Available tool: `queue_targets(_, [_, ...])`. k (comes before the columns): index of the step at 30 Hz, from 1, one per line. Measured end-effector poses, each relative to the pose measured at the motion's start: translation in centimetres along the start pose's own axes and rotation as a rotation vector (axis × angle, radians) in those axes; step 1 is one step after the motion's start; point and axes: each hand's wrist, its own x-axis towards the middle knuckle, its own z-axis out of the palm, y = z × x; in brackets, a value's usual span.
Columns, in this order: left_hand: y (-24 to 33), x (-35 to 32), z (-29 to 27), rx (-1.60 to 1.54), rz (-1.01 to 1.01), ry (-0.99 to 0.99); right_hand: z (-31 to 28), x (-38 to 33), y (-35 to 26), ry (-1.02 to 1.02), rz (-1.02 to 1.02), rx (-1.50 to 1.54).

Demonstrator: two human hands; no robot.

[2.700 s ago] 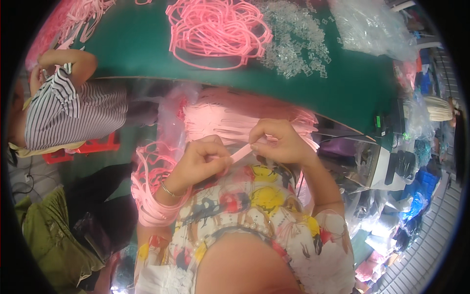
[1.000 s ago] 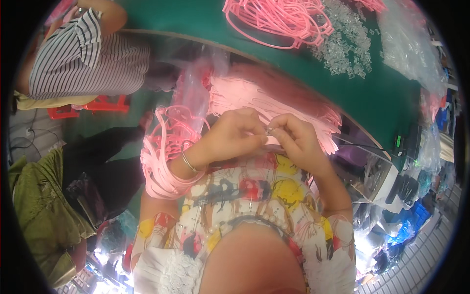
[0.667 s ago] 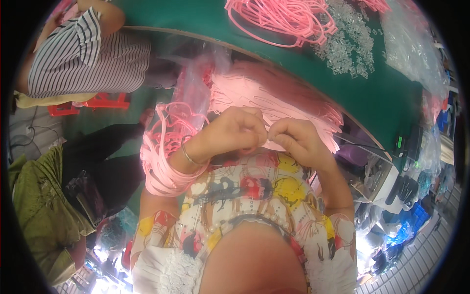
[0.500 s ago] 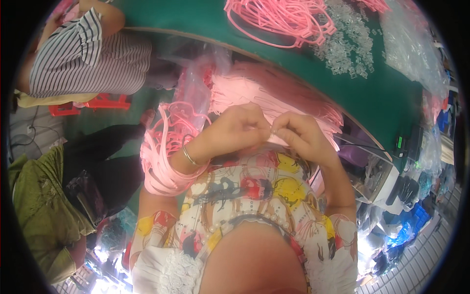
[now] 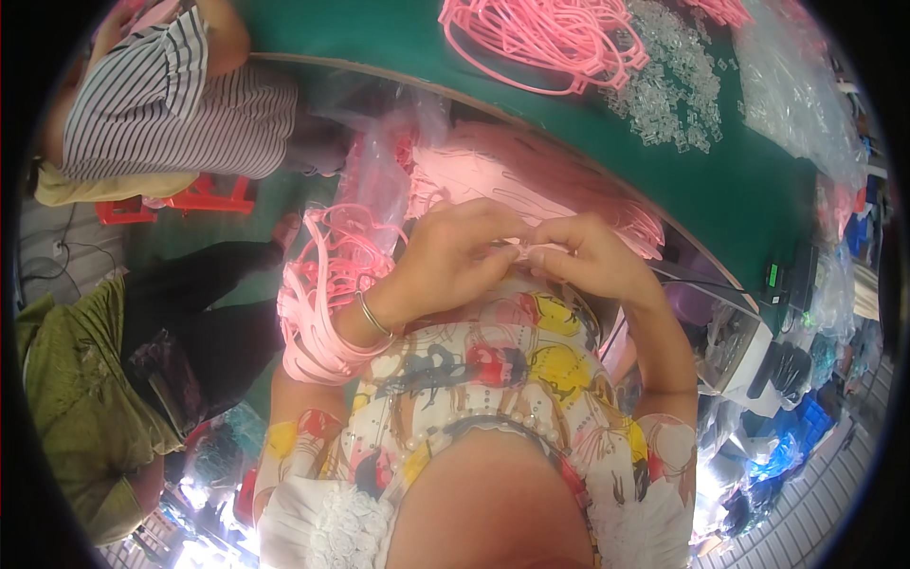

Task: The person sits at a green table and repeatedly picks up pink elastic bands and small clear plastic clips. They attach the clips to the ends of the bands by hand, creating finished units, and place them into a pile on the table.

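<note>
My left hand (image 5: 462,251) and my right hand (image 5: 590,258) meet in front of my chest, fingers pinched and tips nearly touching. Between them shows a small pale pink bit of a pink strap (image 5: 519,244); the fingers cover most of it, and whether a clear piece is there too is hidden. A bundle of looped pink straps (image 5: 318,327) hangs around my left forearm, behind a metal bangle (image 5: 373,315). Just beyond my hands lies a thick pile of flat pink straps (image 5: 493,178), below the table edge.
On the green table (image 5: 758,204) lie a heap of pink strap loops (image 5: 540,43), many small clear plastic buckles (image 5: 678,90) and a clear plastic bag (image 5: 791,85). A person in a striped top (image 5: 180,114) is at the upper left, another in green (image 5: 85,379) at left.
Both hands stay together; the fingers have shifted, the right hand's index finger now reaching over toward the left. The left wrist and its strap bundle moved slightly right and down.
</note>
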Motion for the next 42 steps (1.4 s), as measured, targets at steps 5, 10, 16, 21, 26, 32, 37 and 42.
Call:
queue_targets(5, [-0.7,0.1,-0.2,0.144,0.151,-0.042,0.4,0.2,1.0,0.066,-0.018,0.099])
queue_targets(10, [-0.5,-0.1,-0.4,0.293,0.186,0.002,0.9,0.3,0.7,0.157,-0.150,-0.018])
queue_targets(16, [-1.0,-0.5,0.4,-0.169,-0.133,0.052,1.9,0.5,0.1,0.381,-0.258,-0.201])
queue_targets(21, [-1.0,-0.2,0.7,-0.462,-0.473,0.036,2.5,1.1,1.2,0.568,-0.435,-0.439])
queue_targets(26, [0.5,0.3,0.2,-0.341,-0.525,-0.033,2.7,0.8,0.6,0.556,-0.568,-0.547])
queue_targets(32, [0.8,-0.1,-0.3,0.242,-0.009,-0.021,2.6,0.2,0.1,0.510,-0.638,-0.692])
queue_targets(37, [1.1,-0.6,0.0,0.422,0.110,0.086,2.8,-0.1,-0.3,0.490,-0.604,-0.649])
queue_targets(42, [1.0,-0.7,-0.1,0.544,0.173,0.127,2.5,-0.4,-1.4,0.371,-0.257,-0.332])
